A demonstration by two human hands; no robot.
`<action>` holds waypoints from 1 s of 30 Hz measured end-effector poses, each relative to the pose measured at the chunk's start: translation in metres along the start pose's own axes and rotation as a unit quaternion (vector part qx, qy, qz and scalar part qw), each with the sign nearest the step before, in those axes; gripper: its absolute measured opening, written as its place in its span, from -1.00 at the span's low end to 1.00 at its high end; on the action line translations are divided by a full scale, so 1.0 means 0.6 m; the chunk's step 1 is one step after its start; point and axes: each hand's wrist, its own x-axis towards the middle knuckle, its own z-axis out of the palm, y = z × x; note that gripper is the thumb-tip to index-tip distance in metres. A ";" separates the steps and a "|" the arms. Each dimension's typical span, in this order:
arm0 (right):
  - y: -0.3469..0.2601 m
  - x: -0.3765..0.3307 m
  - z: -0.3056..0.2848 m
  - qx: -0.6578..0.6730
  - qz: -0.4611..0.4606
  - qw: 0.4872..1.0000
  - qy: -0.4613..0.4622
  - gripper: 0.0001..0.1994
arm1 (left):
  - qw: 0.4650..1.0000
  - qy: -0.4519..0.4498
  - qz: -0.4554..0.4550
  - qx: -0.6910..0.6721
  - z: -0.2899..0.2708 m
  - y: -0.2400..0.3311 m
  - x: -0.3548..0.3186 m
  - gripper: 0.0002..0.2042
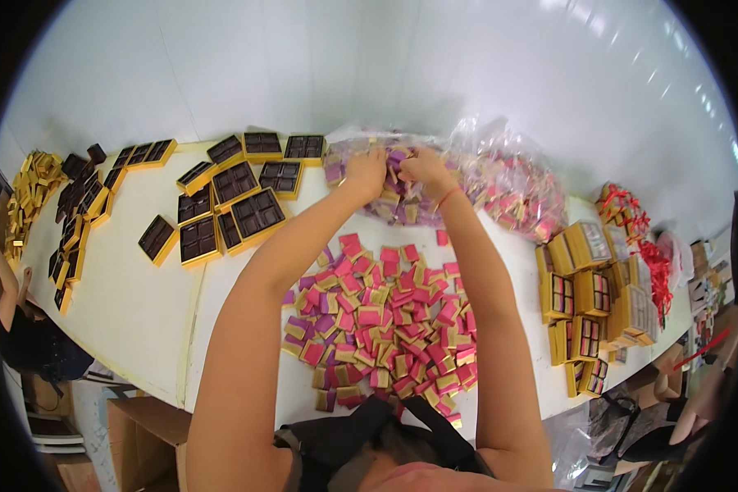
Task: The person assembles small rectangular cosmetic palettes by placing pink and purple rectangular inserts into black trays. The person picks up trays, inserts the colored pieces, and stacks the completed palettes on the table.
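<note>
Both my arms stretch forward over the table to a clear plastic bag (402, 215) packed with purple-and-gold wrapped pieces. My left hand (366, 174) is closed at the bag's upper left, gripping its plastic. Beside it, my right hand (426, 169) has its fingers curled in at the bag's upper middle, also on the plastic. Purple pieces show in the gap between the hands. Some fingertips are hidden by the hands themselves. Between my forearms lies a loose pile of small pink, purple and gold wrapped pieces (385, 316).
A second clear bag (521, 189) of pink-and-gold pieces touches the first. Dark-trayed gold boxes (236, 182) stand at left, filled boxes (590, 287) at right near red ribbons (656, 275). Gold pieces (33, 197) and another person's arm (4, 279) are far left. A wall (320, 66) backs the table.
</note>
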 end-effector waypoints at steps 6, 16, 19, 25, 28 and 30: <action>-0.025 -0.013 0.080 0.377 0.097 0.916 0.101 -0.50 | 0.897 0.017 -0.099 -0.430 0.011 0.049 0.015 -0.63; 0.006 0.023 0.089 -0.041 0.032 0.987 0.155 0.04 | 0.954 -0.048 -0.200 -0.219 0.026 0.010 0.066 -0.52; 0.027 0.050 0.075 -0.145 0.051 0.978 0.138 0.07 | 0.980 0.022 -0.132 -0.145 0.061 0.017 0.059 -0.56; -0.018 -0.027 0.103 0.145 0.071 0.985 0.054 0.09 | 0.907 0.015 -0.195 -0.373 0.045 0.019 0.019 -0.57; -0.015 -0.052 0.080 0.395 0.081 0.915 -0.009 -0.03 | 0.777 0.066 -0.215 -0.588 0.020 0.059 0.005 -0.59; -0.043 -0.108 0.082 0.460 0.031 0.886 -0.038 -0.17 | 0.660 0.097 -0.201 -0.717 0.011 0.065 -0.018 -0.61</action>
